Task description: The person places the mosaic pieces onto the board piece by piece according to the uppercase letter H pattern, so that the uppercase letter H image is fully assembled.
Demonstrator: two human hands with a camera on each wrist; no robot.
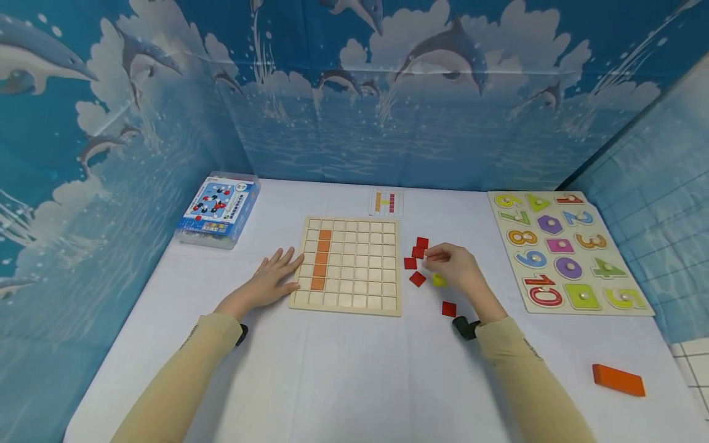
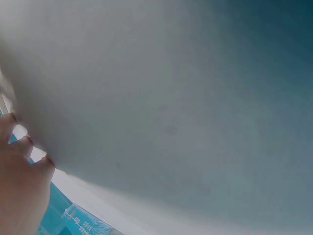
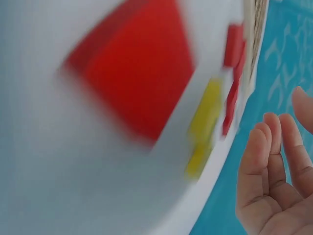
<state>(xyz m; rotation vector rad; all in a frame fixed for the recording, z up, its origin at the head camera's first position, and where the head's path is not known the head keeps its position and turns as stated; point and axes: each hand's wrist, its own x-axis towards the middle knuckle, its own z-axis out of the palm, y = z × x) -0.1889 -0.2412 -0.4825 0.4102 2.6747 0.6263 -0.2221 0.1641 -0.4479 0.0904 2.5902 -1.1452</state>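
A wooden grid board [image 1: 346, 309] lies on the white table, with several orange square tiles [image 1: 320, 258] in one upright column near its left side. My left hand [image 1: 269, 280] rests flat with spread fingers, fingertips at the board's left edge. To the right of the board, my right hand [image 1: 456, 266] hovers over loose tiles, its fingers slightly bent. In the right wrist view a gap shows between thumb and fingers [image 3: 276, 161], with nothing in it. Several red square tiles [image 1: 418, 252] lie by its fingertips, yellow tiles [image 3: 205, 115] beneath it, and one red tile [image 1: 449, 309] nearer me.
Behind the board lies a small pattern card [image 1: 396, 203] printed with coloured columns. A blue boxed set [image 1: 218, 209] stands at the back left. On the right are a number puzzle board [image 1: 565, 252] and an orange block [image 1: 618, 380]. Dolphin-printed curtains [image 1: 343, 141] border the table.
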